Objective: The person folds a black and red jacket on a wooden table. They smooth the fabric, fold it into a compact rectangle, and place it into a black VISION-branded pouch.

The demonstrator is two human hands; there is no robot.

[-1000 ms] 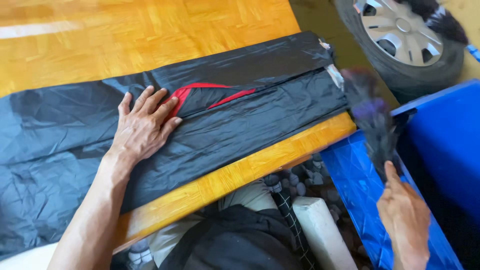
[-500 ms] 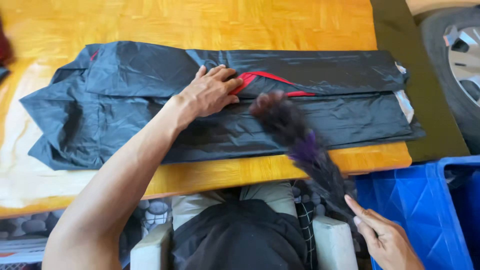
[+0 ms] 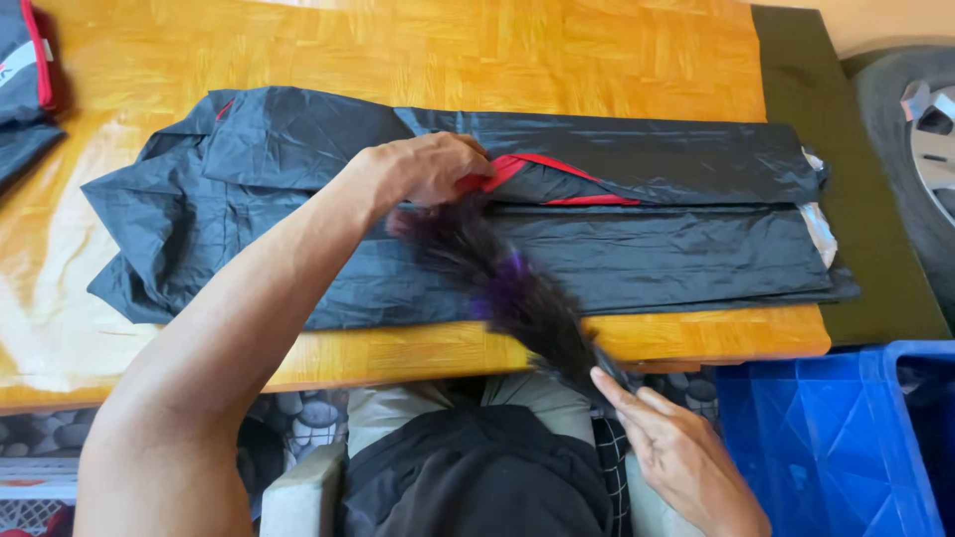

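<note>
The right hand (image 3: 681,457) pinched a dark feather duster (image 3: 502,283), its tip slanting up-left. The left hand (image 3: 428,169) pressed flat, fingers together, on the black garment (image 3: 647,254); the duster's handle was hidden.

I see the black garment (image 3: 637,239), red-trimmed, lying folded flat across the wooden table; the dark feather duster (image 3: 507,288), blurred, slants across it from five o'clock toward eleven.

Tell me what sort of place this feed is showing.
Probably a garage or home workshop, not a shop floor. A car wheel stands beside the wooden table, a blue plastic crate sits on the floor, and folded black garments lie on the table.
</note>
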